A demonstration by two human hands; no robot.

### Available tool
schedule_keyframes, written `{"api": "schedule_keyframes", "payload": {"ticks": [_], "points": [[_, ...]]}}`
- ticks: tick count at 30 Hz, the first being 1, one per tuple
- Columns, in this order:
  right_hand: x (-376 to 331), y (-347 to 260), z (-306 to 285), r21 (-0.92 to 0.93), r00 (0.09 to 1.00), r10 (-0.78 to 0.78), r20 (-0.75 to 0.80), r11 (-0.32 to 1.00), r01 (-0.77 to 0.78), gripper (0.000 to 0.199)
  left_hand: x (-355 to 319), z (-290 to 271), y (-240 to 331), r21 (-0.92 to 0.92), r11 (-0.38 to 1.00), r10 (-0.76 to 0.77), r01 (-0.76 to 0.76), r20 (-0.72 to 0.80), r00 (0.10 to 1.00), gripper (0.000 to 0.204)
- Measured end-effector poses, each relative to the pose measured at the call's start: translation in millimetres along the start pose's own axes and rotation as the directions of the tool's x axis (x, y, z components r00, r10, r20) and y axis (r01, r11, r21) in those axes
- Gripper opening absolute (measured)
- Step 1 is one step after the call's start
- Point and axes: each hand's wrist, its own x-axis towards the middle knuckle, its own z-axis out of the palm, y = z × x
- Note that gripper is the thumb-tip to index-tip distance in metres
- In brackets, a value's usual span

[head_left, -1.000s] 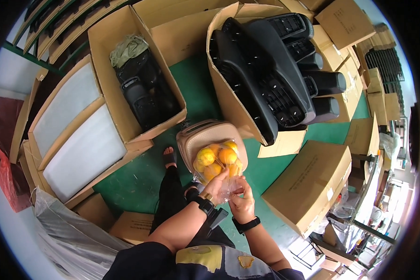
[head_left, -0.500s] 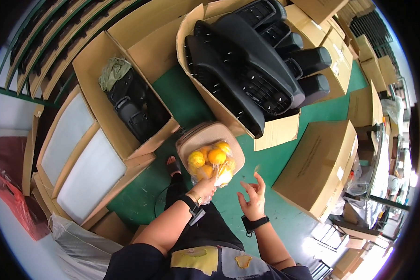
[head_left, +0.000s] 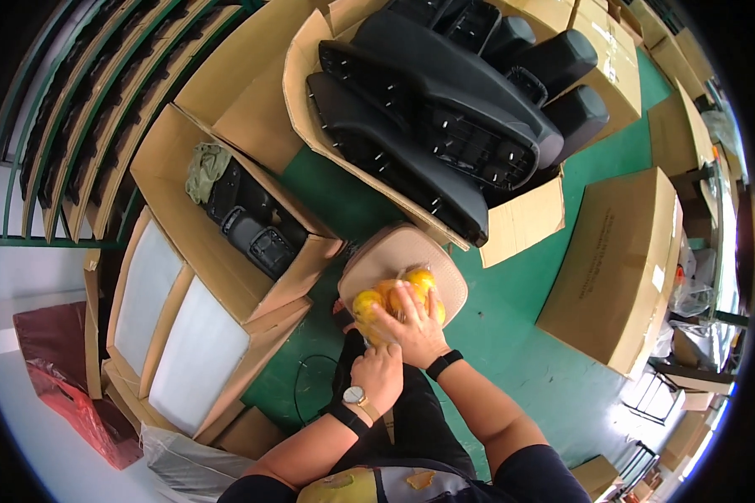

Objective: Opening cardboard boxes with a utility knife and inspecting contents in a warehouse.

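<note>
A clear plastic bag of oranges (head_left: 422, 279) rests on a round-cornered, pinkish-beige stool seat (head_left: 446, 260) in front of me. My left hand (head_left: 376, 377) is closed at the near end of the bag, gripping its gathered plastic. My right hand (head_left: 415, 325) lies over the oranges from the right, its fingers spread across the bag and pressing on it. Several oranges are partly hidden under those fingers.
Left of the stool stands an open carton (head_left: 218, 277) with black plastic parts and a greenish cloth. Behind it, a large carton (head_left: 302, 92) holds black moulded parts (head_left: 445, 117). A closed carton (head_left: 608, 268) stands at the right. A rack (head_left: 101, 126) fills the far left.
My right hand has come in from the right and settled on the oranges. My left hand still grips the bag, now nearer its end. The whole view has shifted.
</note>
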Motion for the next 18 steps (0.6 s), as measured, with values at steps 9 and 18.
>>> {"api": "schedule_keyframes", "payload": {"ticks": [9, 18], "points": [[-4.2, 15.9, 15.9, 0.116, 0.975, -0.208, -0.083, 0.969, 0.217, 0.035, 2.9, -17.0, -53.6, -0.422, 0.904, -0.133, 0.07, -0.121, 0.984, 0.049], [-3.6, 5.7, 9.6, 0.18, 0.968, -0.123, -0.219, 0.97, 0.164, 0.047, 42.3, 73.3, -42.6, -0.207, 0.975, 0.023, -0.075, -0.242, 0.97, 0.087]]}}
